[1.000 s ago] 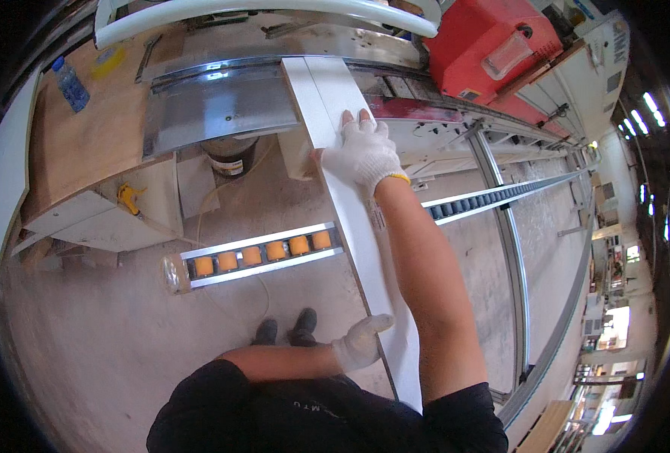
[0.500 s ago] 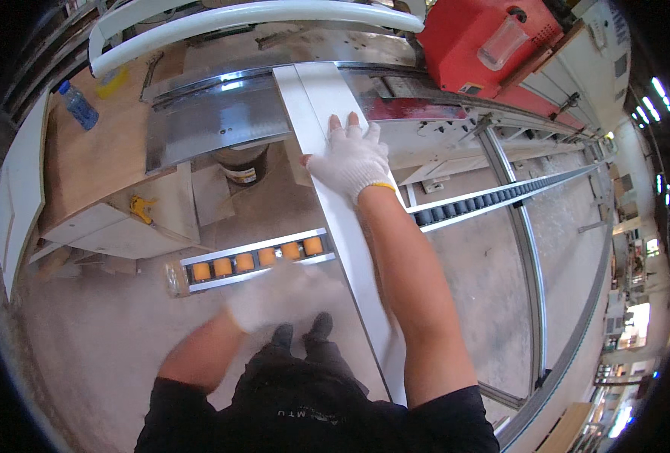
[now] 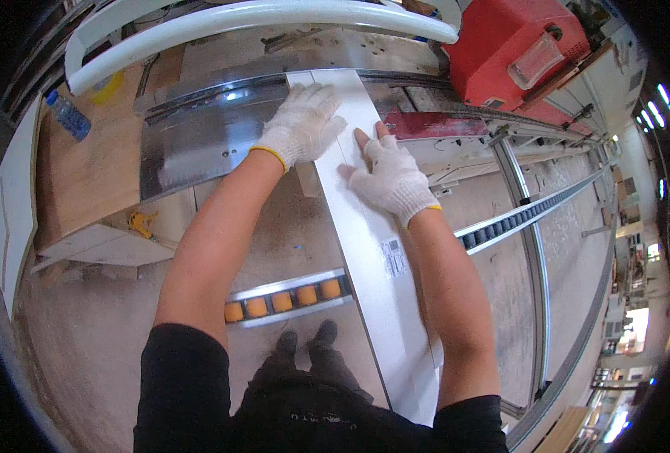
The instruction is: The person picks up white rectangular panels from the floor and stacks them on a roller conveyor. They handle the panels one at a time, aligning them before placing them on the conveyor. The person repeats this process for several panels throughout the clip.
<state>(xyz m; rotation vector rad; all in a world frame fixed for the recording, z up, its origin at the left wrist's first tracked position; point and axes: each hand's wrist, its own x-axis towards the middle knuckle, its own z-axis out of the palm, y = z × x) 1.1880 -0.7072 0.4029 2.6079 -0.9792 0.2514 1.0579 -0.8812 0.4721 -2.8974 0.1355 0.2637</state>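
A long white board point(image 3: 342, 204) with a lengthwise seam runs from near my body to the metal machine table point(image 3: 199, 143). A printed label point(image 3: 395, 258) is stuck on its right part. My left hand point(image 3: 298, 124), in a white knit glove with a yellow cuff edge, lies with fingers stretched over the board's far left edge. On the right part my right hand point(image 3: 390, 177), gloved alike with some fingertips bare, rests with its thumb spread and fingers reaching forward. Both hands are open and press on the board without closing round it.
Orange rollers point(image 3: 282, 303) in a metal track stand left of the board; a dark roller track point(image 3: 516, 219) extends right. A white guard bar point(image 3: 274, 15) and red machine housing point(image 3: 516, 57) are beyond. A blue-capped bottle point(image 3: 69, 117) stands on the wooden top point(image 3: 97, 170).
My left hand has moved up from low over the floor onto the board's far left edge. My right hand has shifted back and right, and a label now shows on the board.
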